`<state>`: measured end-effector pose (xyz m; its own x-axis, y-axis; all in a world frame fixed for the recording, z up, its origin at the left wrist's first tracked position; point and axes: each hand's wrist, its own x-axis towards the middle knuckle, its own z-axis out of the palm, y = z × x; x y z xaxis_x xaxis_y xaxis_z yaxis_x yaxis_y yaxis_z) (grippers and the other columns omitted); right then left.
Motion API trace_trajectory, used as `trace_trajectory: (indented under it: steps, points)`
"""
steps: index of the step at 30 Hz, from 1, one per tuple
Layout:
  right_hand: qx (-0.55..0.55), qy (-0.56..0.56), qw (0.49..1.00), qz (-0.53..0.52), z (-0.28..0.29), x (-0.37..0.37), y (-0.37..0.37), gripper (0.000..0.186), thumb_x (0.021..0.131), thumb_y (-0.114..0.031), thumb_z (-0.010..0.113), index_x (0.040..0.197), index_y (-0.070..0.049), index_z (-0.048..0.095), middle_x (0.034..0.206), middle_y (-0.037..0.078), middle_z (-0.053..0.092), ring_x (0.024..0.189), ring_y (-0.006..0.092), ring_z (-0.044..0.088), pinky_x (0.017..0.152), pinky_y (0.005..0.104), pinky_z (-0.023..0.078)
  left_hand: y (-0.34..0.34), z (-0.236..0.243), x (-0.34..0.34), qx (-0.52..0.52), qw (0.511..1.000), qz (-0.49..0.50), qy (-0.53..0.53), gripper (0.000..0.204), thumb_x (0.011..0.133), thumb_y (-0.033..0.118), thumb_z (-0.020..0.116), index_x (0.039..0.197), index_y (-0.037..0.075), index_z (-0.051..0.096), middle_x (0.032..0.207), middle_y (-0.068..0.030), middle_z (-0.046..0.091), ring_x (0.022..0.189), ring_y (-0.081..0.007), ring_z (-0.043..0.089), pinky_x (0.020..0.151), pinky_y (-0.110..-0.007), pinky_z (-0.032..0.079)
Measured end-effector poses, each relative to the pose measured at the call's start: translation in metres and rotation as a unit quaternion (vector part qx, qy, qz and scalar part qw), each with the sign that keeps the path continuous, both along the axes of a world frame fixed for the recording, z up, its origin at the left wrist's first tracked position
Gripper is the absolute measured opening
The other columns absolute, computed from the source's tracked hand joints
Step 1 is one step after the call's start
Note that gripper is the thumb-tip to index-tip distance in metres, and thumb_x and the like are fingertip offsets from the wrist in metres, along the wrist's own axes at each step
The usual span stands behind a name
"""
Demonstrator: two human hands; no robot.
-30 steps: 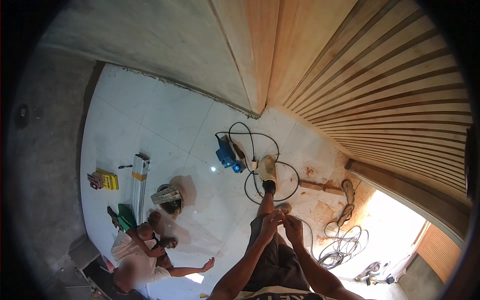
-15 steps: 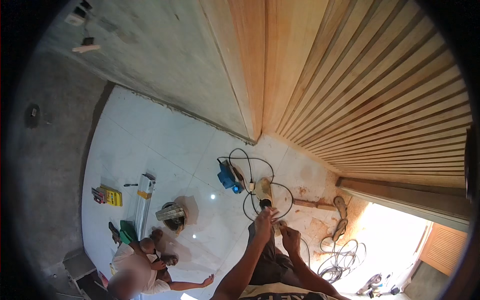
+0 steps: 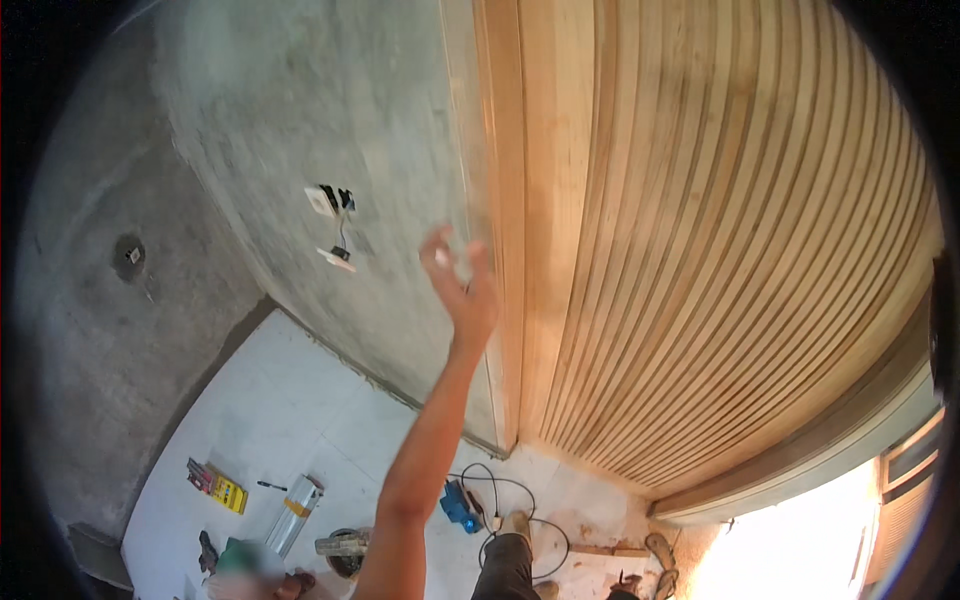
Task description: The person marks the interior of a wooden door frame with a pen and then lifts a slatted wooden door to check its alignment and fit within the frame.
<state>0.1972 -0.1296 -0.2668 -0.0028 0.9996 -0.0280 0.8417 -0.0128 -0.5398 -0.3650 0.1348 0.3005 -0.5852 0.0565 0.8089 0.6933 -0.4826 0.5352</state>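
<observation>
My left hand [image 3: 462, 280] is raised in front of the grey wall [image 3: 395, 130], beside the wooden frame [image 3: 505, 200]. Its fingers are bent and apart, somewhat blurred. A pale spot shows at one finger, too small to make out. Whether the hand touches the wall I cannot tell. What look like the dark fingers of my right hand [image 3: 625, 584] just show at the lower edge, their grip hidden. Left of my raised hand, a loose socket fitting [image 3: 338, 258] hangs by a wire below an open wall box [image 3: 330, 200].
A slatted wooden panel [image 3: 720, 250] fills the right side. On the floor lie a blue power tool [image 3: 459, 506], a looped black cord [image 3: 515, 483], a yellow box [image 3: 230, 496], a metal profile [image 3: 294, 512] and sandals [image 3: 660, 550]. Another person [image 3: 250, 575] is at the lower left.
My view has tilted up toward the wall. My left hand has risen from near my right hand to the wall and frame. My right hand has mostly dropped out of sight.
</observation>
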Motion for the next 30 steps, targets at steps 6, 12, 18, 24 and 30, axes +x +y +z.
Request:
trace_trajectory:
  steps: [6, 12, 18, 24, 30]
  points:
    - [-0.128, -0.465, 0.842, 0.244, 0.003, 0.041, -0.02, 0.017, 0.088, -0.008, 0.055, 0.092, -0.006, 0.072, 0.079, 0.007, 0.07, 0.072, 0.0215, 0.064, 0.063, 0.0339, 0.05, 0.066, 0.117, -0.029, 0.075, 0.973, 0.072, 0.208, 0.052, 0.086, 0.021, 0.071, 0.114, -0.003, 0.033, 0.133, -0.0278, 0.037, 0.117, -0.0399, 0.042, 0.099, -0.048, 0.034]
    - [-0.125, -0.361, 0.907, 0.177, 0.029, -0.005, 0.033, 0.017, 0.087, -0.008, 0.055, 0.091, -0.005, 0.072, 0.079, 0.009, 0.07, 0.074, 0.0229, 0.065, 0.064, 0.0348, 0.051, 0.074, 0.105, -0.044, 0.067, 0.952, 0.176, 0.243, 0.033, 0.092, 0.017, 0.06, 0.1, -0.005, 0.037, 0.138, -0.0351, 0.031, 0.127, -0.0525, 0.033, 0.107, -0.058, 0.025]
    - [-0.091, -0.151, 0.98, 0.095, 0.063, -0.072, 0.088, 0.017, 0.085, -0.007, 0.056, 0.091, -0.005, 0.072, 0.08, 0.01, 0.07, 0.075, 0.0244, 0.066, 0.064, 0.0356, 0.051, 0.079, 0.105, -0.046, 0.042, 0.962, 0.177, 0.203, 0.025, 0.095, 0.018, 0.054, 0.097, -0.001, 0.038, 0.141, -0.0321, 0.033, 0.133, -0.0514, 0.031, 0.11, -0.063, 0.02]
    - [-0.052, 0.042, 0.997, 0.049, 0.071, -0.136, 0.114, 0.017, 0.083, -0.007, 0.056, 0.09, -0.005, 0.072, 0.08, 0.012, 0.071, 0.077, 0.0259, 0.067, 0.065, 0.0365, 0.052, 0.078, 0.105, -0.052, 0.052, 0.962, 0.175, 0.201, 0.021, 0.095, 0.017, 0.054, 0.095, 0.001, 0.04, 0.141, -0.0307, 0.035, 0.134, -0.0491, 0.032, 0.111, -0.062, 0.021]
    - [0.062, 0.259, 0.963, 0.048, -0.018, -0.175, 0.129, 0.018, 0.082, -0.007, 0.056, 0.09, -0.004, 0.072, 0.081, 0.014, 0.071, 0.079, 0.0274, 0.068, 0.065, 0.0374, 0.052, 0.051, 0.1, -0.062, 0.017, 0.962, 0.193, 0.193, 0.021, 0.094, 0.018, 0.054, 0.096, 0.002, 0.041, 0.14, -0.0288, 0.037, 0.134, -0.0466, 0.033, 0.112, -0.06, 0.021]
